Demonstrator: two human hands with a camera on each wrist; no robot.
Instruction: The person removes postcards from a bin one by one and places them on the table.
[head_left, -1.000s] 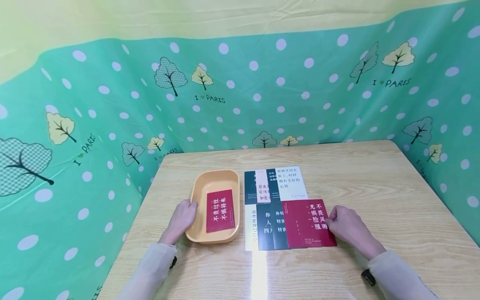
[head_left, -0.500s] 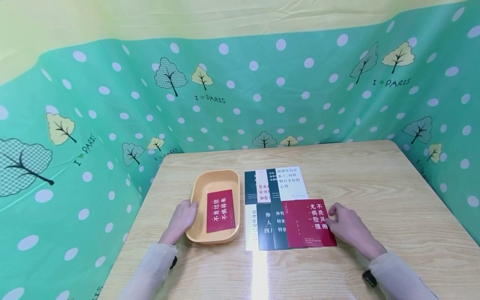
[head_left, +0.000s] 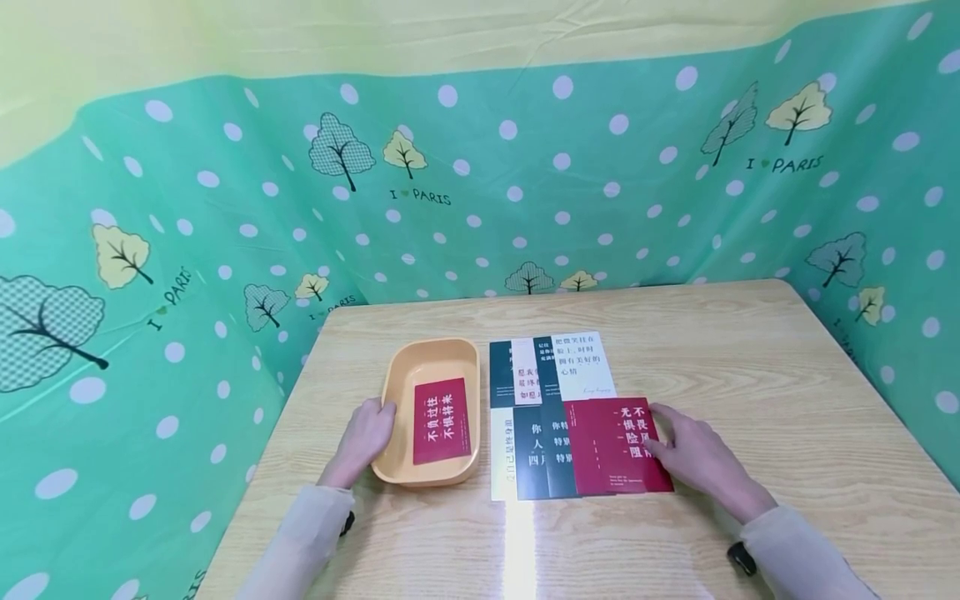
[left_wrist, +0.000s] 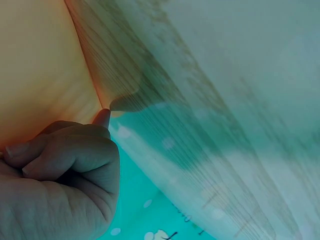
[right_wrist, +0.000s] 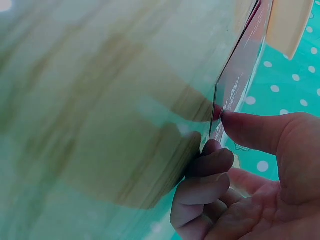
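Note:
In the head view my left hand (head_left: 369, 435) grips the left rim of a pale orange plastic bin (head_left: 403, 358). A red card (head_left: 439, 421) with white lettering lies inside. My right hand (head_left: 695, 454) is at the right edge of another red card (head_left: 618, 458). Its thumb touches the card's face and its index finger lies at the upper right corner, the two spread apart. The right wrist view shows the thumb (right_wrist: 255, 129) on the card (right_wrist: 235, 90), the other fingers loosely bent beside its edge. The left wrist view shows curled fingers against the bin wall (left_wrist: 45, 60).
Between the hands, two overlapping rows of cards lie on the wooden table (head_left: 720, 350): a white card (head_left: 583, 371), a pink card (head_left: 527, 379) and several dark green ones, such as the dark card (head_left: 531, 467). A green dotted cloth (head_left: 480, 225) surrounds the table's far side and both flanks.
My right hand's fingers have spread from a tighter bunch, and the index finger has moved onto the red card's upper right corner. The cards, the bin and my left hand stay in place.

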